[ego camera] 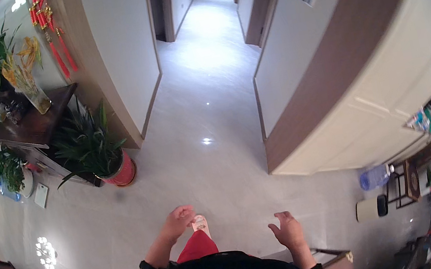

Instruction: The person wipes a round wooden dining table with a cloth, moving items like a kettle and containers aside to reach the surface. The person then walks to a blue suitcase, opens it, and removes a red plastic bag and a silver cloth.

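Note:
My left hand (180, 220) is out in front of my body at the lower middle, its fingers loosely curled and holding nothing. Below it a slipper (201, 225) on my foot and a red trouser leg (198, 246) show. My right hand (287, 228) is raised over the floor to the right, empty, with thumb and fingers apart. Dark bands sit on both wrists. A wooden piece of furniture (342, 265) with a carved corner lies partly behind my right forearm. Dark clothing hides the bottom middle of the view.
A tiled floor (208, 170) leads ahead into a lit hallway between two walls. At left stand a potted plant (119, 172) and a dark wooden cabinet (36, 124) with vases. At right are cream cabinets (350, 124), a water bottle (375, 177), a bin (371, 208) and a small stool (411, 180).

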`<state>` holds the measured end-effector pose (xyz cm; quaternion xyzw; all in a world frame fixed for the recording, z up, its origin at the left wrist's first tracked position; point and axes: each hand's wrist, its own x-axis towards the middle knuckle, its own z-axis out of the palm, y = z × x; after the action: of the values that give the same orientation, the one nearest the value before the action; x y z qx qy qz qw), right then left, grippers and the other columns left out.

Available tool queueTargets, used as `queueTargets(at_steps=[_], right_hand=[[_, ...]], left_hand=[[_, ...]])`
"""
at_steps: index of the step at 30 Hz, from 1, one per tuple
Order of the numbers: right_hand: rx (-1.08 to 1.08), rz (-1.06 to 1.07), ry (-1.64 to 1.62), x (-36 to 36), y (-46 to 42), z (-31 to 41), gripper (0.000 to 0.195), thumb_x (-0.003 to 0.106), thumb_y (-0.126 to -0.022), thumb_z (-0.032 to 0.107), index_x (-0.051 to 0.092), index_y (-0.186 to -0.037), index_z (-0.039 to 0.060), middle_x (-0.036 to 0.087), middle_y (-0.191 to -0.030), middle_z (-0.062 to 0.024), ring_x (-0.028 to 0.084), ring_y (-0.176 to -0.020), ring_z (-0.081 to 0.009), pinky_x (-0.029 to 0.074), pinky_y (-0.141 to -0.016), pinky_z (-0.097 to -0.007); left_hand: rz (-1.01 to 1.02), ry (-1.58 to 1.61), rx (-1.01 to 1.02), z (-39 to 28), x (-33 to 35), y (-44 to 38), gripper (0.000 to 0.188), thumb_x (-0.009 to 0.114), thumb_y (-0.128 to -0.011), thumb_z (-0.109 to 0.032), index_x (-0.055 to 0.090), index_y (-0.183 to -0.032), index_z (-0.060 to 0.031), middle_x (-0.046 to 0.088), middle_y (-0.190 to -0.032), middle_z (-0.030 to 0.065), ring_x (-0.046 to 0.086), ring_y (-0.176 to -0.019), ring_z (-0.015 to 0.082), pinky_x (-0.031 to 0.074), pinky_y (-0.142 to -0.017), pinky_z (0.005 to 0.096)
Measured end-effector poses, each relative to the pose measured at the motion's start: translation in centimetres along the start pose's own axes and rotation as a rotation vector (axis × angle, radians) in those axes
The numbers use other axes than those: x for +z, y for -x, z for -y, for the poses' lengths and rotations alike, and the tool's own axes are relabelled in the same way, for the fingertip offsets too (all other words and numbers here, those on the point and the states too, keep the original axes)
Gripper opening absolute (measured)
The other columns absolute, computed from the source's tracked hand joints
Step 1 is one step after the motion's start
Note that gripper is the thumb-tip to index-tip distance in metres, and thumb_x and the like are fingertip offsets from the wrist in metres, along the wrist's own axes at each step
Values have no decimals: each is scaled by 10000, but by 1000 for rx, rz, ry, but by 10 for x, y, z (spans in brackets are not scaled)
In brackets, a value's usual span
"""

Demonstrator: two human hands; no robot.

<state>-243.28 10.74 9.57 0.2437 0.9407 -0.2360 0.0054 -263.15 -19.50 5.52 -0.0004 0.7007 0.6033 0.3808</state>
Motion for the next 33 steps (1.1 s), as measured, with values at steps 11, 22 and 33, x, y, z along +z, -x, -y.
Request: queueTargets(at_steps=[11,22,33], right_hand=[[318,272,-163,72,-192,-32,237,506,-938,248,665,-1044,108,710,-824,-125,685,-827,-324,534,-775,-436],[-37,365,216,131,-386,-115,377,509,-931,382,659,-1055,59,674,-1067,-153,615,-1024,-353,493,-896,-441],[1366,-615,-690,164,-194,-6,299,569,-910,268,674,-1083,48,688,-1047,-175,651,-971,-351,511,-849,-425]], left_hand=[[-5,25,82,-147,-73,-185,233,642,-916,-219,698,-974,0,669,-867,28,603,-790,109,503,-744,262],[-43,-162,74,-270,-85,-338,223,659,-863,-210,650,-796,3,657,-762,65,599,-699,129,474,-656,266],[733,-693,112,-330,26,-480,158,613,-911,-143,582,-990,-11,646,-878,63,613,-740,125,512,-684,263]])
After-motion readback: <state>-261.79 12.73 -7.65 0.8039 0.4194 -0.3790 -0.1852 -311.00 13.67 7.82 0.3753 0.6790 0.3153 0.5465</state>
